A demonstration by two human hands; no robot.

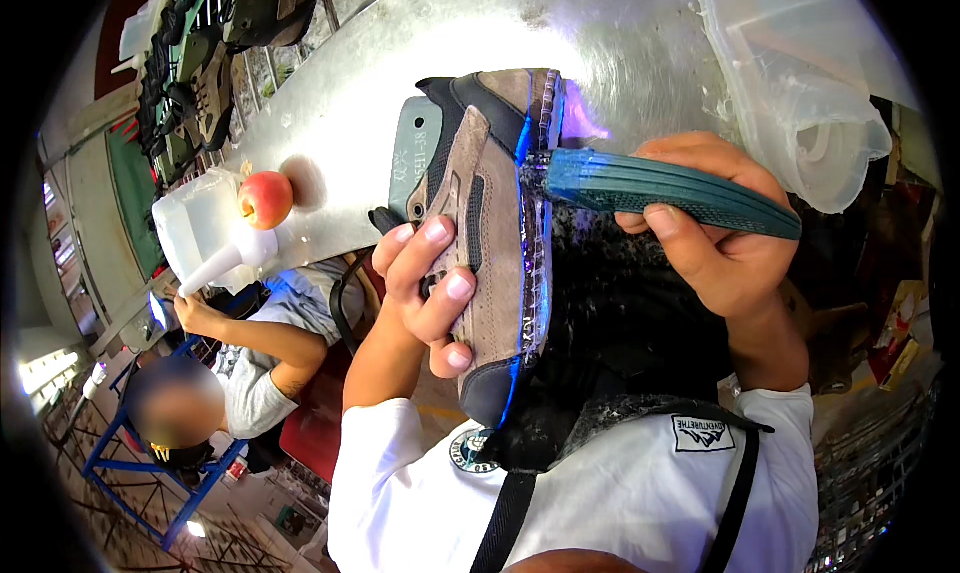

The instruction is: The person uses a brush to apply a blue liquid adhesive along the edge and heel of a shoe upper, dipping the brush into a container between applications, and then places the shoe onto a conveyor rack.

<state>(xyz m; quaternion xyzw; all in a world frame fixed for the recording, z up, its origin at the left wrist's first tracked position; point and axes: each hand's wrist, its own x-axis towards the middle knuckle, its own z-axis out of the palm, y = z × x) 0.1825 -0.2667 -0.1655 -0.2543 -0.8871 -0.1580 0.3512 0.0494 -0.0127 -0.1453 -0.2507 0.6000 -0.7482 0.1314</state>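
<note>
- The left hand (425, 288) came up from six o'clock, fingers curled around the side of a grey-brown shoe upper (490, 243) at picture centre.
- The right hand (715, 238), at three o'clock, gripped a ribbed green tool handle (665, 193), its tip touching the shoe's edge.
- Both stood over a metal table (400, 53).

Left hand (425, 283): fingers curled in a clamp grip, thumb low, forearm rising from lower edge. Right hand (715, 228): closed fist grip, thumb on top, wrist bent, white sleeves both arms.
</note>
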